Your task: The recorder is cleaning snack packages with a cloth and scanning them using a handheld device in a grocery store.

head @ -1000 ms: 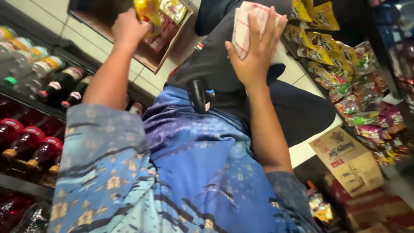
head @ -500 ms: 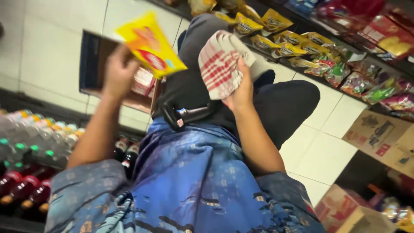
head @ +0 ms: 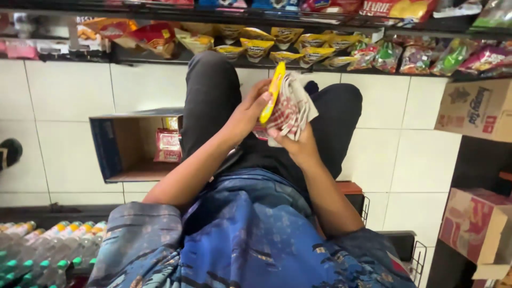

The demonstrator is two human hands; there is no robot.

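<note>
Glossy yellow packet (head: pixel 276 92) is pinched edge-on in your left hand (head: pixel 246 114); your right hand (head: pixel 298 145) grips a crumpled checked cloth (head: pixel 292 106).

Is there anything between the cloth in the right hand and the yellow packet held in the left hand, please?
Nothing visible does. The left hand holds the yellow packet edge-on, and the red-and-white checked cloth in the right hand lies right against it, with no gap or other thing showing between them.
</note>
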